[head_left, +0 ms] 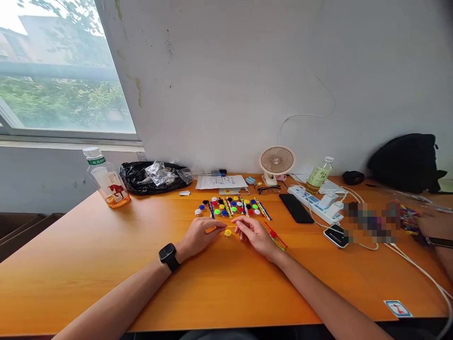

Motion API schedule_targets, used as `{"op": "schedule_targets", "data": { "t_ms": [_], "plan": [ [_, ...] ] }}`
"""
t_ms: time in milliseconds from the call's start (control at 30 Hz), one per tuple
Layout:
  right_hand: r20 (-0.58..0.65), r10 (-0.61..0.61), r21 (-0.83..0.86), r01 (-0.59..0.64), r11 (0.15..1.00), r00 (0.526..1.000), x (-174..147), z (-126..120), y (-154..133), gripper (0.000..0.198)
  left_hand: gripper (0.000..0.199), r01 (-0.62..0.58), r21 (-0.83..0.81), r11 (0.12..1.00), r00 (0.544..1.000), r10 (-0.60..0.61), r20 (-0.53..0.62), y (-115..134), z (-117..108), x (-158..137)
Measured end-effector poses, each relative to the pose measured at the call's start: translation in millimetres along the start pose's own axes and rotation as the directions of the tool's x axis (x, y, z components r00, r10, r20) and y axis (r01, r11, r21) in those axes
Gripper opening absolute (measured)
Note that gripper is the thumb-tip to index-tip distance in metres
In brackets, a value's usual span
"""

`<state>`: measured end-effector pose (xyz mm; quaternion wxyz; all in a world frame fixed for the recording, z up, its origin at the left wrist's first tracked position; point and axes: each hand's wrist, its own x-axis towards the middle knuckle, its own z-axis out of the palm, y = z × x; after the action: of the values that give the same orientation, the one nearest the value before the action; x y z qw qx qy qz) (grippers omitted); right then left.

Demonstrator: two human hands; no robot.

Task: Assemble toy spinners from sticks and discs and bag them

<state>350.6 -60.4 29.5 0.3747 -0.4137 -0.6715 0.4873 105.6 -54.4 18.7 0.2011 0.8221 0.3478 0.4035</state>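
Observation:
Between my hands a thin yellow plastic stick (231,226) runs level above the table. My left hand (201,236), wearing a black watch (169,256), pinches its left end between thumb and fingers. The fingertips of my right hand (254,234) close around its right end. Just below the stick stands a small yellow round piece (228,233) with a clear base. Beside my right hand lie a red round piece (273,234) on a red stick and a green stick (278,243). Beyond my hands, small coloured round pieces (224,213) and bundled coloured sticks (263,208) lie in groups.
A drink bottle (108,182) and a black plastic bag (138,182) stand at the left. Further back are papers (221,182) and a small fan (277,160). To the right lie a black phone (296,208), a power strip (313,203) with cables, and another person's arm (437,231).

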Motion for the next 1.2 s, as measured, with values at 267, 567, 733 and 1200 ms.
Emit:
{"op": "schedule_targets", "data": {
  "t_ms": [267, 567, 733, 1200],
  "plan": [
    [-0.062, 0.138, 0.292, -0.114, 0.95, 0.989, 8.0, -4.6, 10.3, 0.032, 0.035, -0.016, 0.296, 0.955, 1.0, 0.022, -0.017, -1.6, -17.8, 3.8],
    [-0.083, 0.161, 0.296, -0.13, 0.946, 0.984, 8.0, -8.6, 8.4, 0.03, 0.036, 0.116, 0.483, 0.868, 0.992, -0.073, -0.107, -31.7, -25.4, 1.2],
    [-0.064, 0.171, 0.283, -0.146, 0.948, 0.983, 7.4, -8.5, 4.0, 0.034, 0.025, 0.09, 0.314, 0.945, 0.985, -0.037, -0.17, -12.7, -26.1, 5.7],
    [0.01, 0.1, 0.057, -0.101, 0.993, 0.995, 7.7, -9.6, 14.5, 0.035, 0.019, -0.076, 0.195, 0.978, 0.991, 0.052, 0.124, 3.5, -5.1, 0.0]
  ]
}}
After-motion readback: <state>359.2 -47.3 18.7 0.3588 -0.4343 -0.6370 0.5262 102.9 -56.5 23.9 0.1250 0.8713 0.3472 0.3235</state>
